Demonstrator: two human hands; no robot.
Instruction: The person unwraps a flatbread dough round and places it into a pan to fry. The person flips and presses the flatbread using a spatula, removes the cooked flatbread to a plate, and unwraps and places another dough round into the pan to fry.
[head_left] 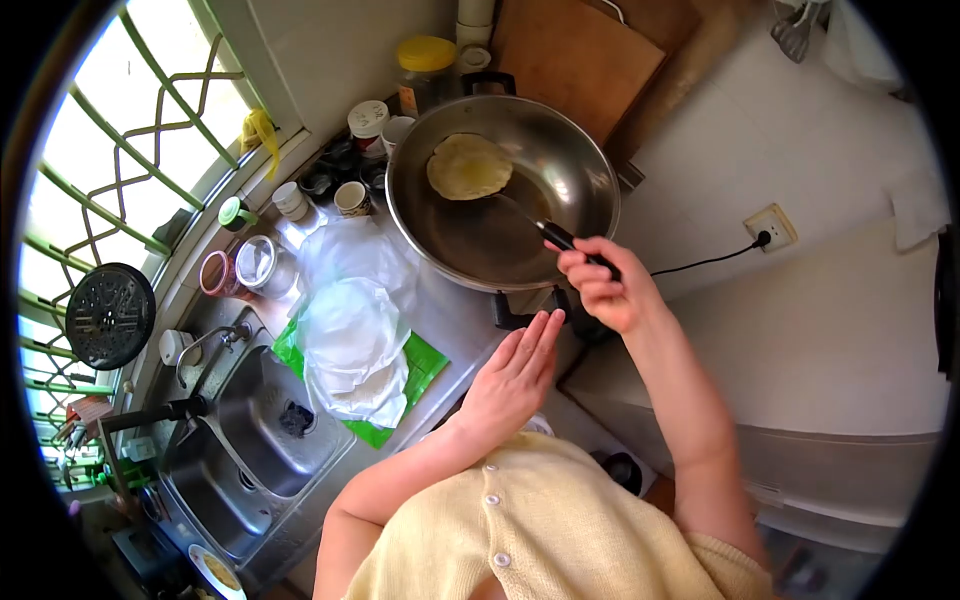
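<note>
Showing, in head view, a flatbread (470,166) flat in the wok (450,240). Clasping the spatula (556,236) in the right hand (610,284), the nearer to the flatbread; slanting the long axis forward-left to the flatbread's near edge. Holding the left hand (513,375) straight-fingered at the wok's handle (503,313), flatbread ahead and slightly left; contact unclear.

The right hand (607,284) grips a spatula (572,243) by its black handle, reaching into a wide metal pan (465,228). A round flatbread (469,167) lies in the pan; whether the spatula's tip is under it or only beside it is hard to tell. The left hand (516,367), fingers straight, is at the pan's near handle (510,312). White plastic sheets (350,325) lie beside the sink (268,400).
</note>
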